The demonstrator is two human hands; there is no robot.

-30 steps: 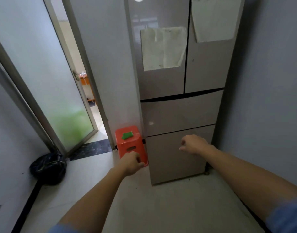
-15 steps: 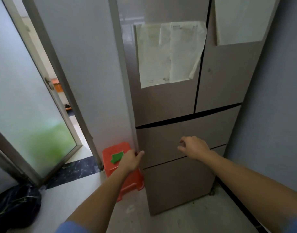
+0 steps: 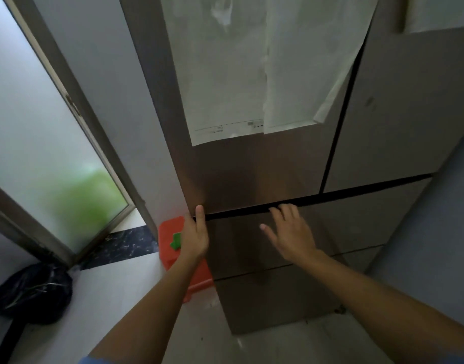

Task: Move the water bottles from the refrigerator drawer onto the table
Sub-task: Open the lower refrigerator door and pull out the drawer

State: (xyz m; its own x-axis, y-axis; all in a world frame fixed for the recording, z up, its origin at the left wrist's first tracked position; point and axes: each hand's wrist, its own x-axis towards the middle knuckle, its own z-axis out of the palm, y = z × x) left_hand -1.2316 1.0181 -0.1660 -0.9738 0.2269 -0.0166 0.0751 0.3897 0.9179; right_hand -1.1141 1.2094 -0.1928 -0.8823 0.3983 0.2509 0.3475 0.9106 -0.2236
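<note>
A tall beige refrigerator [image 3: 383, 114] fills the view, all its doors and drawers closed. Its upper drawer [image 3: 356, 224] sits under a dark gap, the lower drawer [image 3: 272, 300] beneath it. My left hand [image 3: 195, 237] is open at the upper drawer's top left corner, fingertips at the gap. My right hand [image 3: 291, 232] is open with spread fingers, fingertips reaching the gap near the drawer's middle. No water bottles or table are visible.
An orange plastic stool [image 3: 170, 240] with a green patch stands left of the fridge. A frosted glass door [image 3: 42, 143] is ajar at the left. A black bag [image 3: 32, 292] lies on the floor at the lower left. A grey wall [image 3: 440, 232] closes the right.
I have come much closer to the refrigerator. Both hands rose from the lower drawers to the gap above the upper drawer and opened from loose fists.
</note>
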